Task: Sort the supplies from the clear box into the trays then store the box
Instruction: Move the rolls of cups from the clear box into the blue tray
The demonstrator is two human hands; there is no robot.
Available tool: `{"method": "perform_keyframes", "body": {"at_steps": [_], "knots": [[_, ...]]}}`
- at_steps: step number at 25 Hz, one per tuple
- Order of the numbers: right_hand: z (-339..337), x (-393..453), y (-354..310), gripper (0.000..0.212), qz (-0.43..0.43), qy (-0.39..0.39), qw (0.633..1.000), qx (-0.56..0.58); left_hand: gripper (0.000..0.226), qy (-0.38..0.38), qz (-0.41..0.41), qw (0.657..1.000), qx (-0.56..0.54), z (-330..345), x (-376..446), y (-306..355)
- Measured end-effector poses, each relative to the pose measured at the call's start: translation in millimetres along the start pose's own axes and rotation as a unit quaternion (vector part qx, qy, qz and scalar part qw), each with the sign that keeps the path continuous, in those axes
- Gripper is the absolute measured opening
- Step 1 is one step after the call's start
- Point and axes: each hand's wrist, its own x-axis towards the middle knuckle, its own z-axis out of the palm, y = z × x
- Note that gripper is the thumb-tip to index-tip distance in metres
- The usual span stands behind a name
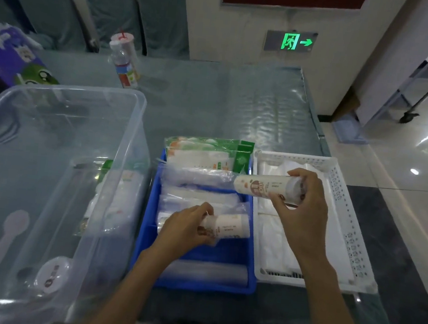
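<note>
Clear box: at 9 o'clock, holding a white spoon, a round lid and wrapped packets against its right wall.
Blue tray: centre, just beside the box, filled with plastic-wrapped packs; green packets at its 12 o'clock end.
White tray: at 3 o'clock, touching the blue one, lined with white bags.
Left hand: fingers curled round a wrapped cup stack lying in the blue tray.
Right hand: clamped round a second cup stack, held level above both trays.
Bottle: at 11 o'clock, well apart.

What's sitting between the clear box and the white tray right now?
The blue tray, part-filled with clear packets, sits between the clear box and white tray in the head view.
</note>
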Motion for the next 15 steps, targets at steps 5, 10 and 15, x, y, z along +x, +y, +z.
{"method": "perform_keyframes", "body": {"at_steps": [5, 10, 15], "knots": [[-10, 8, -1, 0.05, -0.016, -0.043, 0.999, 0.02, 0.055, -0.033, -0.059, 0.998, 0.018, 18, -21, -2], [-18, 4, 4, 0.05, -0.034, -0.074, 0.996, 0.032, 0.053, -0.051, -0.079, 0.995, 0.03, 38, -25, -5], [-22, 3, 6, 0.05, -0.042, -0.106, 0.993, 0.041, 0.052, -0.02, -0.07, 0.995, 0.063, 53, -24, -4]]}}
